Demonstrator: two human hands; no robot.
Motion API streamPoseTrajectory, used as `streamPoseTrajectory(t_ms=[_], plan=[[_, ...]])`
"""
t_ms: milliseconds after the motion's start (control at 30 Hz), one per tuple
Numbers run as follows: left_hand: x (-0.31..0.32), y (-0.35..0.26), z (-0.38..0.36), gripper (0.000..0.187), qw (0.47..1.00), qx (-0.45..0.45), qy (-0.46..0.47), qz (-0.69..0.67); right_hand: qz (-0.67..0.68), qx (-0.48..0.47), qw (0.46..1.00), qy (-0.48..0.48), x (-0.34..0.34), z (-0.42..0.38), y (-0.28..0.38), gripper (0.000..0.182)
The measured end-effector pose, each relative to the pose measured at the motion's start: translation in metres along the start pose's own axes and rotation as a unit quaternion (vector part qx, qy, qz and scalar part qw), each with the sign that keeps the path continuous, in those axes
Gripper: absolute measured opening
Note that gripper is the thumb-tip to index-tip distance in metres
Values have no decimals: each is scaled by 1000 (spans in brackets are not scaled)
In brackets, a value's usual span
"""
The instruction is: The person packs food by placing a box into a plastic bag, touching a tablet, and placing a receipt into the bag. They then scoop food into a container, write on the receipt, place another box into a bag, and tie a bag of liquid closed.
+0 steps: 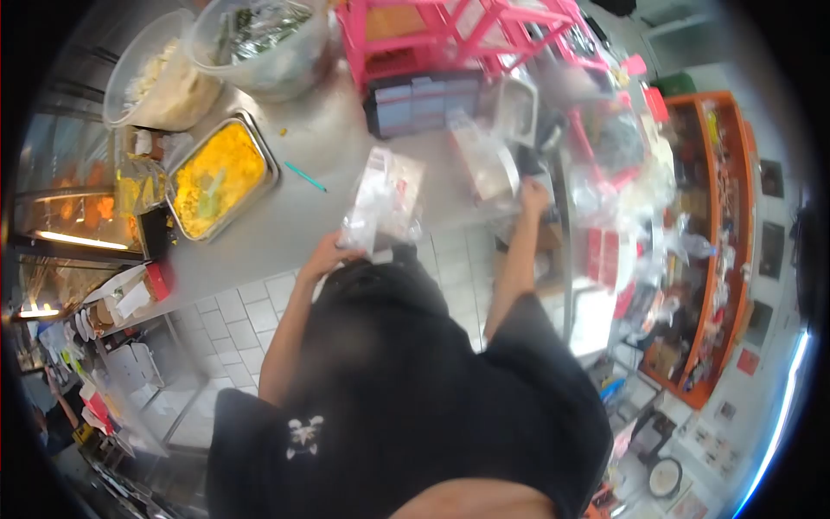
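Observation:
My left hand [333, 252] is at the front edge of the steel counter [311, 212], its fingers closed on the lower end of a clear plastic bag [370, 208]. Beside that bag lies a clear packet [406, 192] with pale contents and some red print. My right hand [535, 198] is farther right, fingers curled, by a small white and dark item; what it grips is too blurred to name. Just left of it sits another clear pack [484, 163] with pale contents. A thin teal stick [306, 176] rests on the counter to the left.
A metal tray of yellow food [223, 177] stands at the left. Behind it are two large plastic tubs [121, 91]. A dark-framed tablet [426, 105] stands under a pink rack [359, 39] at the back. Bags and an orange shelf unit [722, 251] occupy the right.

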State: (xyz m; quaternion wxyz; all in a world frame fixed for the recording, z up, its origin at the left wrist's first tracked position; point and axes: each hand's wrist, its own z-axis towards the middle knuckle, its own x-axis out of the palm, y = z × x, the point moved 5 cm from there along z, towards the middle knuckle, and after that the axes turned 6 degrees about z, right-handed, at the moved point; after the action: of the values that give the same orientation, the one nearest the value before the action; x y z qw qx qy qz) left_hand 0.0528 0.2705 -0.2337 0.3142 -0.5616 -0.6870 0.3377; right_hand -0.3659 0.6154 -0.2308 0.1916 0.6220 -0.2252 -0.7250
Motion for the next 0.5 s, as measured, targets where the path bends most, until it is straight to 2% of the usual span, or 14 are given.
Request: streamPoseTrajectory(t_ms=[33, 67, 100, 133, 167, 200, 233, 267, 300, 333, 367, 400, 467, 500], plan=[[1, -15, -4, 46, 999, 43, -28, -8, 159, -7, 987, -13, -11, -5, -1, 25], [-3, -31, 0, 46, 998, 45, -40, 20, 304, 22, 952, 25, -33, -26, 19, 25], [2, -28, -9, 46, 998, 24, -39, 39, 349, -20, 936, 33, -72, -62, 67, 24], [1, -10, -4, 47, 1000, -26, -4, 13, 247, -56, 964, 80, -95, -85, 88, 23], [-4, -15, -5, 47, 999, -30, -14, 8, 249, -59, 962, 91, -105, -101, 109, 23], [-1, -33, -11, 45, 999, 19, -30, 1, 193, -11, 954, 231, -105, -127, 121, 21], [6, -44, -13, 42, 997, 69, -45, -8, 126, 36, 922, 365, -99, -151, 125, 20], [13, -40, -11, 42, 997, 62, -51, -20, 137, -30, 878, 458, -86, -172, 136, 21], [15, -40, -11, 40, 992, 100, -79, 2, 150, -91, 819, 546, -74, -199, 146, 23], [11, -40, -9, 39, 984, 140, -107, 29, 150, -80, 793, 585, -60, -219, 158, 24], [10, -33, -5, 39, 984, 133, -114, 24, 151, -68, 765, 622, -46, -237, 171, 26], [10, -23, 2, 38, 981, 134, -130, 57, 147, -68, 760, 629, -36, -252, 187, 26], [12, -2, 12, 38, 977, 132, -146, 83, 174, -146, 798, 558, -26, -262, 221, 24], [12, 4, 17, 44, 975, 158, -135, 74, 169, -148, 796, 561, -13, -262, 226, 24]])
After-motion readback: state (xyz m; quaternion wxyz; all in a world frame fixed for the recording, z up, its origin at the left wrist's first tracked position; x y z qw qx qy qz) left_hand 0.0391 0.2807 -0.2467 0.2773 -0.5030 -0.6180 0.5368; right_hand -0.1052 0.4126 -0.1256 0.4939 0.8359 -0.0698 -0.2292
